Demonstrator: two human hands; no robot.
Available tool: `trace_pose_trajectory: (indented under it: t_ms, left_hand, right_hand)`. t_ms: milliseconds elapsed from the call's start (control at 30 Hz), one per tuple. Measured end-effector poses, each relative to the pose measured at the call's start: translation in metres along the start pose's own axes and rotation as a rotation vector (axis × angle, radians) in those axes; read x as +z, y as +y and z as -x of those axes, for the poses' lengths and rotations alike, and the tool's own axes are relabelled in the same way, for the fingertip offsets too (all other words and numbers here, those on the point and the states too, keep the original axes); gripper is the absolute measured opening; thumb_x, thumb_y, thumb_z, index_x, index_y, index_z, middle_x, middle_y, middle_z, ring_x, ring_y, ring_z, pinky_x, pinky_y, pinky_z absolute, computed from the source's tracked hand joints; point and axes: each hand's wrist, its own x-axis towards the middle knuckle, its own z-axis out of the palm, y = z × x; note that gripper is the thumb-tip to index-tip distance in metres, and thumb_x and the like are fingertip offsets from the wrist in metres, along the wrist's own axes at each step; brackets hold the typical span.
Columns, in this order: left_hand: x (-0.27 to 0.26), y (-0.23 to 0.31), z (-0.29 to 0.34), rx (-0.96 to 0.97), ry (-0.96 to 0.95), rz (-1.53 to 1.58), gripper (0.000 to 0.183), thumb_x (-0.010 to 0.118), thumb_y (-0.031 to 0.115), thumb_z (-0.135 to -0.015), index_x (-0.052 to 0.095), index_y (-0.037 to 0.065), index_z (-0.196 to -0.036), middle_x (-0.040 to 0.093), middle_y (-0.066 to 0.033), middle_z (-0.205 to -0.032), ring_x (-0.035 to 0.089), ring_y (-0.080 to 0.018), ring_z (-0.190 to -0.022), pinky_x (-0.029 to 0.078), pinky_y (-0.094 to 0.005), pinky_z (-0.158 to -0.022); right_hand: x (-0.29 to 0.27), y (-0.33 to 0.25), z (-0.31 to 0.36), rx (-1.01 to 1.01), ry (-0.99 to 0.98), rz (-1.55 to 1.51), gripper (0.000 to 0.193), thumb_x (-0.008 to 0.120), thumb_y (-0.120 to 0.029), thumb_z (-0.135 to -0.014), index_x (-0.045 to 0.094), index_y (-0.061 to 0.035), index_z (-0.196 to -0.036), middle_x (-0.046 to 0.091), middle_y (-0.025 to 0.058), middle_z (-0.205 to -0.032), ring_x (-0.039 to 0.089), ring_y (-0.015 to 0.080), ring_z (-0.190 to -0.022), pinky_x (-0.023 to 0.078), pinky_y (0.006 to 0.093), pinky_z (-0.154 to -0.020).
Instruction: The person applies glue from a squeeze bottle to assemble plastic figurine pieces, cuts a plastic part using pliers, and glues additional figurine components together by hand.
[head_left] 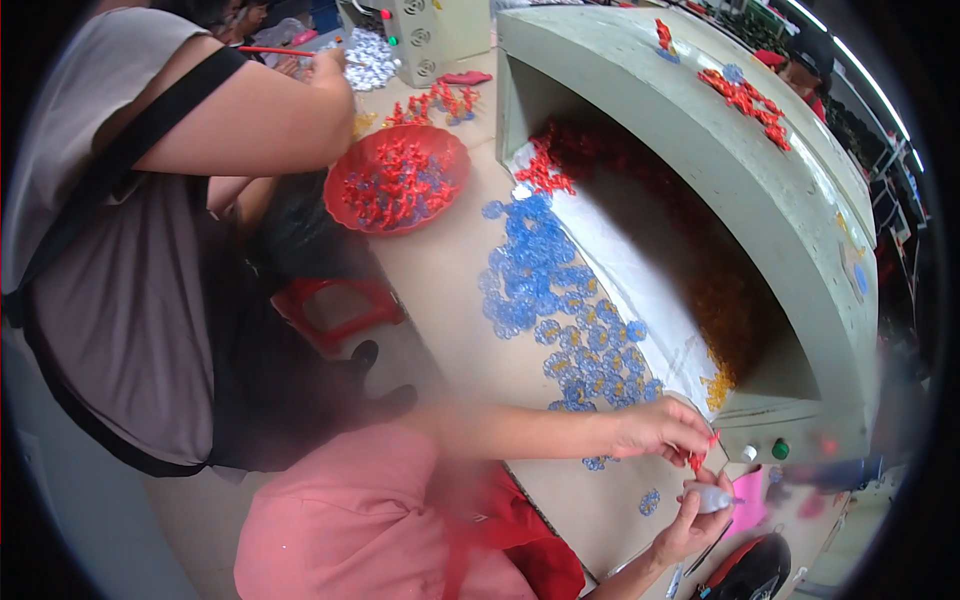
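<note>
Nearest, low in view: pink-sleeved forearms reaching right over pale tabletop (450, 300). Far right, big curved grey-green machine housing (700, 130) — matte, arched over a chute. Down the chute and across the table, heaps of blue translucent plastic pieces (545, 280), flat and lacy. Far left, round glossy red bowl (397, 180) of mixed pieces. Left hand (660, 430) pinched shut on small red piece (697, 460). Right hand (690, 520) just nearer, clasping small clear bottle (712, 497) — long axis pointing right, touching distance below the red piece.
</note>
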Motion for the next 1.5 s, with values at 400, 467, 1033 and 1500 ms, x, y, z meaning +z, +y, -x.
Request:
trace_pose_trajectory:
  t_ms: [400, 467, 1033, 1500]
  left_hand:
    - [-0.024, 0.039, 0.02, 0.079, 0.348, 0.048, 0.029, 0.051, 0.014, -0.089, 0.054, -0.003, -0.112, 0.061, -0.0107, -0.105, 0.058, -0.0182, -0.099, 0.046, -0.0278, -0.087]
    - [-0.021, 0.036, 0.018, 0.074, 0.328, 0.032, 0.03, 0.051, 0.013, -0.089, 0.053, -0.004, -0.113, 0.06, -0.0115, -0.105, 0.058, -0.0191, -0.101, 0.046, -0.0277, -0.088]
    - [-0.013, 0.03, 0.024, 0.125, 0.324, -0.029, 0.035, 0.05, 0.011, -0.089, 0.045, -0.003, -0.121, 0.056, -0.0147, -0.11, 0.056, -0.0269, -0.104, 0.046, -0.0336, -0.09]
    - [-0.012, 0.029, 0.025, 0.147, 0.293, -0.08, 0.037, 0.049, 0.012, -0.09, 0.044, -0.003, -0.123, 0.056, -0.0147, -0.11, 0.056, -0.0264, -0.102, 0.045, -0.0359, -0.091]
  right_hand:
    - [0.037, -0.004, -0.024, 0.055, 0.079, -0.217, 0.042, 0.065, 0.005, -0.071, 0.045, 0.0022, -0.109, 0.058, 0.0113, -0.095, 0.059, 0.0157, -0.083, 0.047, 0.0256, -0.074]
    - [0.032, -0.005, -0.021, -0.042, 0.123, -0.121, 0.038, 0.066, 0.001, -0.069, 0.049, 0.0027, -0.103, 0.059, 0.0122, -0.094, 0.06, 0.0157, -0.08, 0.047, 0.0246, -0.069]
    - [0.034, -0.018, -0.016, -0.507, 0.005, 0.329, 0.031, 0.062, -0.006, -0.067, 0.053, 0.0057, -0.094, 0.059, 0.0136, -0.073, 0.051, 0.0178, -0.047, 0.042, 0.0256, -0.046]
    - [0.037, -0.016, -0.018, -0.524, -0.009, 0.306, 0.031, 0.063, -0.005, -0.065, 0.053, 0.0044, -0.093, 0.061, 0.0116, -0.072, 0.05, 0.0161, -0.044, 0.04, 0.025, -0.043]
